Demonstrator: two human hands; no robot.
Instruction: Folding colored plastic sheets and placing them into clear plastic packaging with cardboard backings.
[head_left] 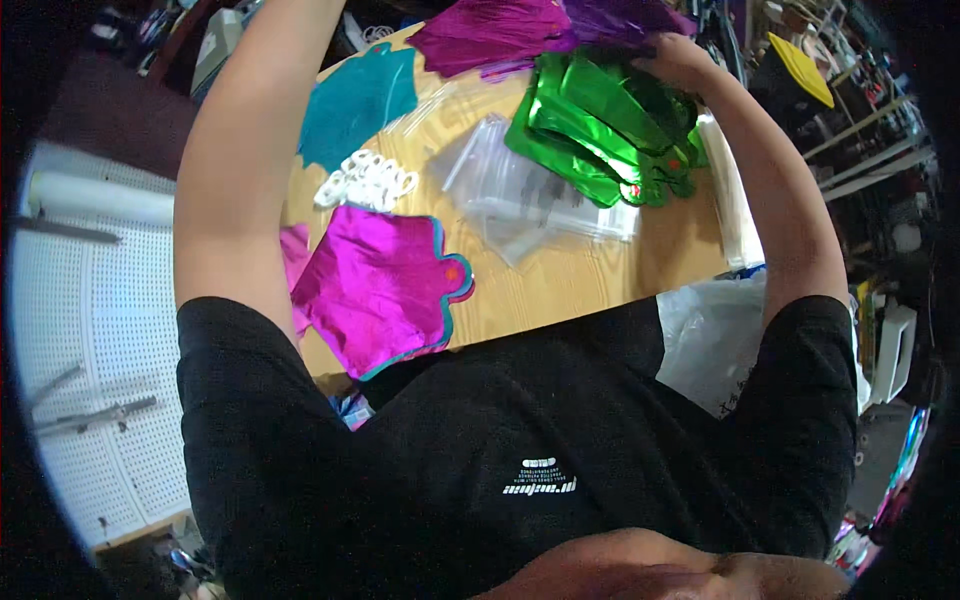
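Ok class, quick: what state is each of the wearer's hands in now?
Left hand: beyond the top edge, cannot be told.
Right hand: at the purple foil and green foil; grip cannot be told.

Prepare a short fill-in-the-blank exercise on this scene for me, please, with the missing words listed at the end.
1. Only the person's ____ hand shows in the picture; the other arm runs out at the upper edge.
2. Clear plastic pieces lie partly beneath the shiny ____ foil stack.
3. The small rings piled on the wooden table are ____.
4. The person's T-shirt is ____.

Missing words: right; green; white; black.
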